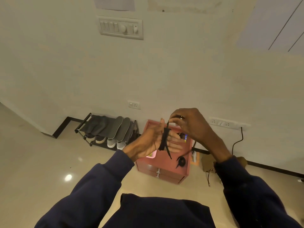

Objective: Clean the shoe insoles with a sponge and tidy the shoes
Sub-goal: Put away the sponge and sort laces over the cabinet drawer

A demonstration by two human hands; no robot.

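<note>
Black lace [164,140]: wound in loops round the fingers of our L hand [151,143]; one tail hangs below the palm, the upper end runs to our R hand [192,124].
L hand: palm twd us, fingers fairly straight & spread, thumb up. It grips nothing; the lace only sits wrapped on the fingers.
R hand: just above & right of the L hand, fingertips pinched on the lace's upper end.
Cabinet [162,163]: pinkish-red w/ drawers, behind & below both hands. We can't make out the items at its back, as the hands cover them.
2nd lace [181,161]: coiled bundle lying on the Cabinet top, below the R hand.
Rack [82,127]: black frame at the wall, well left of the L hand.
Insoles [121,129]: dark, lying on the Rack's top shelf.
Shoes [113,143]: light-coloured, on the lower shelf under the Insoles.
Cable [236,142]: black, right of the R hand, running up to a wall socket.
Sleeves [102,181]: dark navy, on both our arms.
</note>
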